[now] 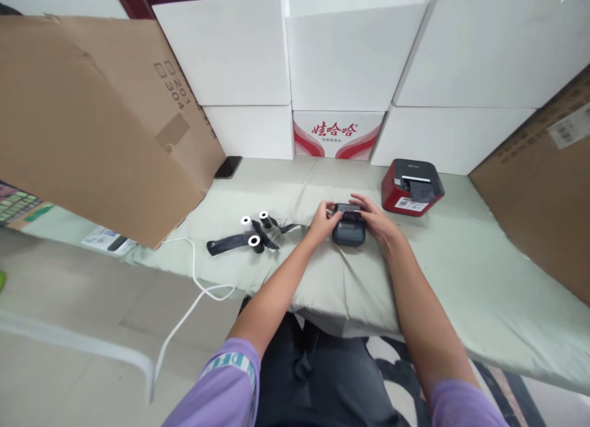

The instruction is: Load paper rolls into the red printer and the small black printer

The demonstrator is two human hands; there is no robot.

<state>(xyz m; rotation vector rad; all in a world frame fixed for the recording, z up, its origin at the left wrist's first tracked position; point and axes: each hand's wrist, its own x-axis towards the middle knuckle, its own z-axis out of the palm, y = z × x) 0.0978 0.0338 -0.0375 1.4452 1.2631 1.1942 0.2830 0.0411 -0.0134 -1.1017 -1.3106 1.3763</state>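
A small dark portable printer lies on the cloth in front of me, with what looks like a raised cover or a gap across its middle. My left hand grips its left side, thumb on the top near the middle. On the opposite side, my right hand has its thumb pressed on the same middle part and its fingers behind the right edge. What lies under my thumbs is too small to make out. Left of my hands are several small rolls with white ends and loose black strips.
A red and black printer stands to the right. White boxes line the back, with brown cardboard at both sides. A phone lies at the back left. A white cable hangs over the front edge.
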